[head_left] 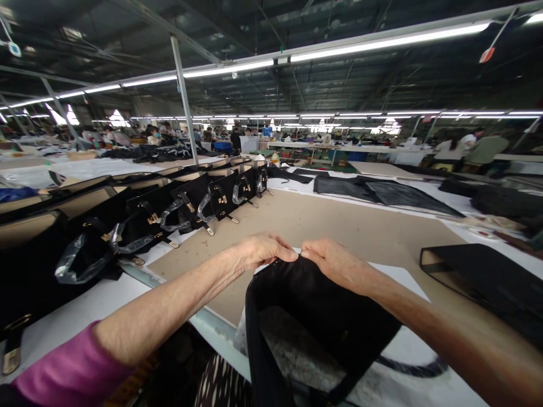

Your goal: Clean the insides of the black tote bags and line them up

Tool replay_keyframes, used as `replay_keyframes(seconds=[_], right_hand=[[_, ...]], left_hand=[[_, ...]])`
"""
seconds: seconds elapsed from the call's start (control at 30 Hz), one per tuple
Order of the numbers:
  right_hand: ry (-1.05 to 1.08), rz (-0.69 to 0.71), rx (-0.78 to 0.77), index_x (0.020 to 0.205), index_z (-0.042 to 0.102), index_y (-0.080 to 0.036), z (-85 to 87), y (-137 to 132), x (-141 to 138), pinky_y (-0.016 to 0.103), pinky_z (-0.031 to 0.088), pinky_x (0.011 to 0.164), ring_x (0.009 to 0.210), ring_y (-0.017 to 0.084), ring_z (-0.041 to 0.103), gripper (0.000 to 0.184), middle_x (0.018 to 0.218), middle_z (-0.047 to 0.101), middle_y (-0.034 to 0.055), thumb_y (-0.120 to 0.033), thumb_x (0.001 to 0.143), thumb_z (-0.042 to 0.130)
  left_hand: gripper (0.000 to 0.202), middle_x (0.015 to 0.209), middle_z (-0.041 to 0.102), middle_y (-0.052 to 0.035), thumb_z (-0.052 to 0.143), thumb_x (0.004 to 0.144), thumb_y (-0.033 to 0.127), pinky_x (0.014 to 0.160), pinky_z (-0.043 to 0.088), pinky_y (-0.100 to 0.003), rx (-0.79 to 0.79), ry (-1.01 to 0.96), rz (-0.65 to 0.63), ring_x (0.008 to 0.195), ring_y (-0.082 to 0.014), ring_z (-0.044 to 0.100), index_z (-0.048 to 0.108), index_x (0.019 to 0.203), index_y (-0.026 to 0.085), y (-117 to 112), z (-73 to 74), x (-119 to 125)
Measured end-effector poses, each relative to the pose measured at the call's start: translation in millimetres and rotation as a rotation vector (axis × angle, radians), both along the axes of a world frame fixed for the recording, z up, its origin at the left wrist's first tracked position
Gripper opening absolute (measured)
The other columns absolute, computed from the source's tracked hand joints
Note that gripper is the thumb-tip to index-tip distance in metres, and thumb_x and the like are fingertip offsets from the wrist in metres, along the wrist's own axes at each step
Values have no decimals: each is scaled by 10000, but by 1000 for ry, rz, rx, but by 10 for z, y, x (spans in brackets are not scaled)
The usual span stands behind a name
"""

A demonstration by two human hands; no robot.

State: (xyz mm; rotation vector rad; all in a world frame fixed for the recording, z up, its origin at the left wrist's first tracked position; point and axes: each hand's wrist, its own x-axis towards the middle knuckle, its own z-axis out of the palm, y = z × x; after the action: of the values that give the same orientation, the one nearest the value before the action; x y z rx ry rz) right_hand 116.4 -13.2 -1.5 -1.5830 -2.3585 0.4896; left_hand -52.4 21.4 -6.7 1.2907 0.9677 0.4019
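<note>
An open black bag (322,322) stands at the near edge of the worktable, its mouth facing me. My left hand (263,251) and my right hand (335,261) meet at the bag's far rim, fingers curled down and closed over that edge, knuckles almost touching. A white sheet (403,280) lies under the bag on a brown board (339,226). My left arm wears a magenta sleeve.
A row of several black handbags (169,209) with plastic-wrapped handles lines the left side. Another black bag (487,282) lies at the right. Flat black panels (382,192) rest further back. Other people work at distant tables.
</note>
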Motion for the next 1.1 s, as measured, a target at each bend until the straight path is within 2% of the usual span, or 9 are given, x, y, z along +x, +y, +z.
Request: replay_keyframes(seconds=[0.1,0.33,0.47,0.6,0.7,0.8,0.93,1.03,1.1], right_hand=[[-1,18,-32,574,421,-166,-23,39,11,207,275,494,524,102,443,276,551,505,-12,-284,812,346],[15,20,-150,571,420,-162,-2,102,21,209,280,507,525,96,420,275,537,457,-27,-307,798,363],[135,17,-231,584,452,-162,32,62,58,202,248,462,487,81,357,271,512,384,-49,-356,766,402],[274,-49,-248,643,513,-161,45,-50,131,196,256,458,507,85,374,277,533,402,-48,-385,762,401],[294,-92,-259,637,523,-155,47,-158,221,194,245,440,502,86,374,295,527,405,-46,-384,766,390],[272,-79,-306,707,580,-156,49,-233,326,193,274,460,532,97,419,282,570,483,-37,-373,762,409],[263,-20,-290,790,622,-164,33,-249,395,202,326,535,625,126,484,260,676,571,-21,-351,748,447],[226,-32,-246,769,615,-162,23,-259,354,209,322,524,598,125,479,273,655,567,-19,-338,772,406],[140,-50,-156,710,596,-167,30,-288,300,213,310,512,572,120,464,275,611,546,-24,-325,785,384]], left_hand=[[307,542,601,-57,709,425,228,452,371,-229,-47,-8,-35,487,-146,539,611,668,69,40,2,6],[184,488,569,-30,596,449,106,409,329,-197,-89,10,9,431,-107,486,593,631,80,44,-35,85],[168,480,551,5,566,494,142,423,341,-194,66,38,19,439,-100,475,607,654,117,-8,-80,97],[198,503,544,34,571,528,179,451,344,-173,248,120,63,480,-86,473,637,714,161,-85,-47,83],[178,489,525,39,565,535,174,439,326,-166,283,172,73,470,-78,452,643,694,162,-130,-1,76],[190,488,522,35,559,538,177,436,326,-172,251,142,51,455,-79,441,637,709,157,-135,-1,70],[231,513,540,24,559,542,210,445,338,-183,263,164,45,471,-94,458,634,755,159,-112,-43,61],[234,530,540,23,558,542,221,452,338,-180,284,179,46,477,-89,453,634,755,161,-109,-51,59],[243,520,529,27,555,548,231,445,330,-179,284,186,42,465,-85,439,632,768,165,-113,-47,56]])
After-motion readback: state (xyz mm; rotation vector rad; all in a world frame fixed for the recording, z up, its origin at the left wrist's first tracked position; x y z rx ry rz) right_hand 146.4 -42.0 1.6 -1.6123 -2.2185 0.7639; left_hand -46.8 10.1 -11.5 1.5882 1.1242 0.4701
